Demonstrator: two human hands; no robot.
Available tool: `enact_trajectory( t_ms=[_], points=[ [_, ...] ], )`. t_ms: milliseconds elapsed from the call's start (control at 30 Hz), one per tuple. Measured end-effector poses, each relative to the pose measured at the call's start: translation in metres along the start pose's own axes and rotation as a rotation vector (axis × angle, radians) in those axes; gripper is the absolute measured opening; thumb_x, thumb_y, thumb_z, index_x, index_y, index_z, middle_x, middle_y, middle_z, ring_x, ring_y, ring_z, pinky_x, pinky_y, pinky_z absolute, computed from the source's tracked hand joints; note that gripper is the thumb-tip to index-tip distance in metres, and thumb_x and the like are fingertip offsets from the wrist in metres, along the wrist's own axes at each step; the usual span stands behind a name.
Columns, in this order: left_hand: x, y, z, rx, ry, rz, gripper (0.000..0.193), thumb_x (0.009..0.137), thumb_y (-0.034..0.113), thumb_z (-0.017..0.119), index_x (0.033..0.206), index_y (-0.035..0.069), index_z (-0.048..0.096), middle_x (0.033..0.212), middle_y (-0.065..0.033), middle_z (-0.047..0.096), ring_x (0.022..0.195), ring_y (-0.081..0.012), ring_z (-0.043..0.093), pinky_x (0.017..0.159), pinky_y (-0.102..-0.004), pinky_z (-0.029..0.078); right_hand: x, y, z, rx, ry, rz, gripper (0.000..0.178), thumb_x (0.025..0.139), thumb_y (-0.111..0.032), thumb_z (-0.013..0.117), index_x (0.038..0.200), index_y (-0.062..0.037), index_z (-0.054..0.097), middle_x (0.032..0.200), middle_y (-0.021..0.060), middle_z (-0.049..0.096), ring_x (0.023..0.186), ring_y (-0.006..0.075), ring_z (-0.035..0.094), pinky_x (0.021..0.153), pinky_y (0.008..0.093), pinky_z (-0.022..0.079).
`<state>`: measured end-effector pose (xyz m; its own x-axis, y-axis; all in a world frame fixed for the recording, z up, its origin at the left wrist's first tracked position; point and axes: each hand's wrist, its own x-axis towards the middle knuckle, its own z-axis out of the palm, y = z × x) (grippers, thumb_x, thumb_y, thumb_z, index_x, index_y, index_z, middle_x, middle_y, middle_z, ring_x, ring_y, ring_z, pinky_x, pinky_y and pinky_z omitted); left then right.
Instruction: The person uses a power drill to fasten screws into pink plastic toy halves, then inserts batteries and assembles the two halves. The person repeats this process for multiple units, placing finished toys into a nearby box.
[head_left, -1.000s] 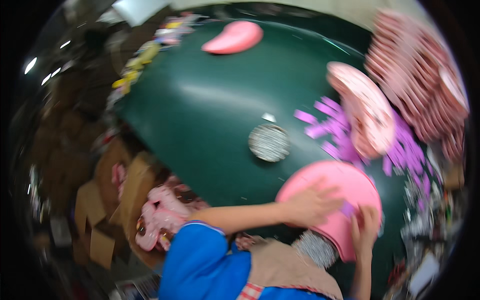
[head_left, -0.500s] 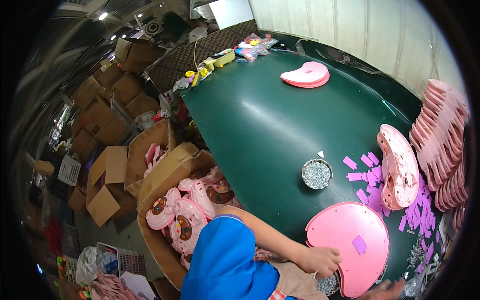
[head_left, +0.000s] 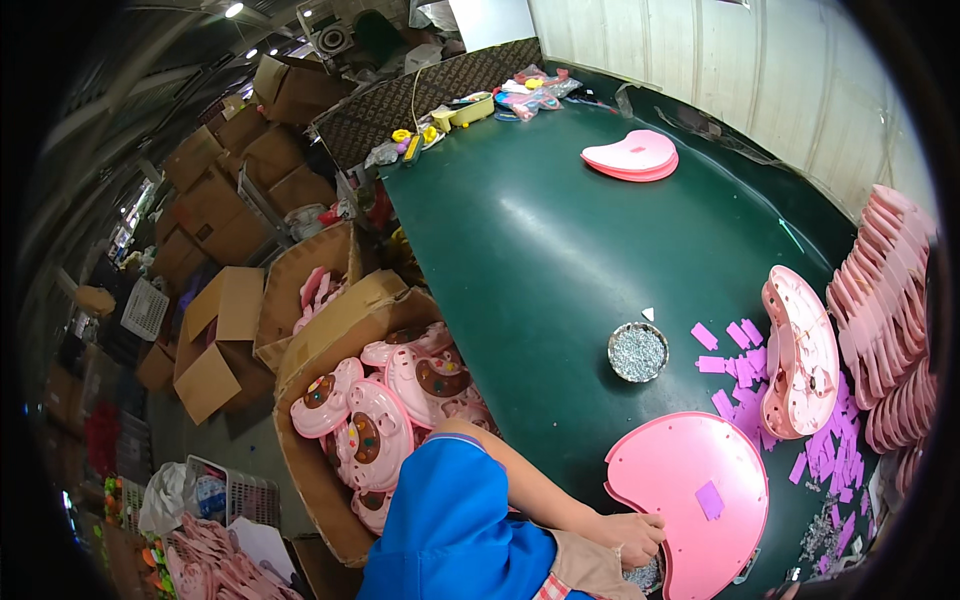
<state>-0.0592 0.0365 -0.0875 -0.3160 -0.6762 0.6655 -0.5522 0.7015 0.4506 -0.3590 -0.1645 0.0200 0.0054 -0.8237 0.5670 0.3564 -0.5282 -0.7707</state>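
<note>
A flat pink crescent-shaped plastic panel (head_left: 705, 455) lies on the green table in front of me, with a purple rectangular piece (head_left: 709, 500) on top. My left hand (head_left: 632, 537) is at its inner curve, fingers curled together close to the edge; whatever they pinch is too small or hidden to tell. Partly under that hand shows a container of small grey metal pieces (head_left: 645, 576). My right hand does not show clearly at the lower edge. Beyond the panel stands a round bowl (head_left: 637, 352) full of small silvery pieces.
Purple pieces (head_left: 828, 445) are scattered at the right around an upright pink curved shell (head_left: 800, 350). Stacked pink shells (head_left: 885, 300) line the right edge. More crescent panels (head_left: 632, 155) lie at the far side. A cardboard box (head_left: 300, 470) of pink toy parts stands at the left.
My right hand has dropped out of clear sight at the lower edge. My left hand stays by the panel's inner curve, fingers curled. The whole view has shifted slightly.
</note>
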Motion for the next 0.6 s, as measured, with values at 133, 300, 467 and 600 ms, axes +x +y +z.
enact_trajectory(
  t_ms=[133, 300, 467, 600],
  points=[
    [0.0, 0.004, -0.004, -0.083, -0.027, -0.056, 0.02, 0.067, 0.02, 0.068, 0.065, 0.007, 0.053, 0.075, -0.0072, 0.054, 0.083, -0.03, 0.054, 0.087, -0.0469, 0.044, -0.017, -0.02, 0.025, 0.226, -0.217, 0.1, 0.07, 0.092, -0.018, 0.076, 0.148, -0.0059, 0.035, 0.093, 0.0143, 0.058, 0.08, 0.0264, 0.058, 0.068, 0.0428, 0.057],
    [-0.005, 0.001, 0.001, -0.215, -0.102, -0.061, 0.022, 0.071, 0.021, 0.07, 0.067, 0.005, 0.054, 0.079, -0.0106, 0.055, 0.085, -0.0324, 0.054, 0.07, -0.0449, 0.048, -0.027, -0.038, 0.045, 0.448, -0.452, 0.243, 0.073, 0.092, -0.012, 0.075, 0.152, -0.0101, 0.034, 0.087, 0.0144, 0.058, 0.073, 0.0261, 0.058, 0.061, 0.0438, 0.058],
    [-0.002, 0.006, -0.007, -0.308, -0.209, -0.181, 0.021, 0.076, 0.019, 0.069, 0.068, 0.004, 0.056, 0.085, -0.0116, 0.058, 0.092, -0.0338, 0.055, 0.068, -0.0442, 0.049, -0.04, -0.058, 0.113, 0.382, -0.463, 0.281, 0.055, 0.093, -0.016, 0.074, 0.135, -0.0053, 0.039, 0.082, 0.0116, 0.056, 0.068, 0.0227, 0.056, 0.063, 0.0386, 0.054],
    [0.001, 0.009, -0.02, -0.343, -0.149, -0.193, 0.021, 0.078, 0.019, 0.068, 0.074, 0.004, 0.053, 0.086, -0.0121, 0.054, 0.088, -0.0334, 0.054, 0.065, -0.0432, 0.048, -0.061, -0.057, 0.162, 0.223, -0.453, 0.144, 0.041, 0.094, -0.012, 0.068, 0.127, -0.0036, 0.044, 0.072, 0.0104, 0.054, 0.059, 0.0212, 0.053, 0.059, 0.0367, 0.052]
  ],
)
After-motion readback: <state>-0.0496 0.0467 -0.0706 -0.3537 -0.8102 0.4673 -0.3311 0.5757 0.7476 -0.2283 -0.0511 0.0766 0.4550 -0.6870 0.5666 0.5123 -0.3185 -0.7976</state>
